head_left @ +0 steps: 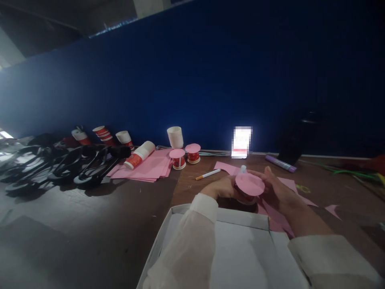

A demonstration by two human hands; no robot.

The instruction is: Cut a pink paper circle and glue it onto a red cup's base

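Between my two hands is a short red paper cup with a round pink paper disc [249,184] over its top. My left hand [224,188] wraps round the cup's left side. From the right, my right hand [278,194] curls against the cup and the disc edge, thumb raised; its fingertips are partly hidden. A small white cap [243,169] shows just behind the disc. Pink paper scraps [275,216] lie under and around my hands. Farther back stand two similar cups with pink tops, one at left [177,153] and another beside it [193,148].
A white box lid [240,249] lies in front of me. Pink sheets [144,172] bear a lying stack of cups [140,155]. Nearby are a white cup [175,137], a white-and-orange stick [208,174], a purple marker [280,163], a lit phone [241,142] and black headset-like gear [87,164].
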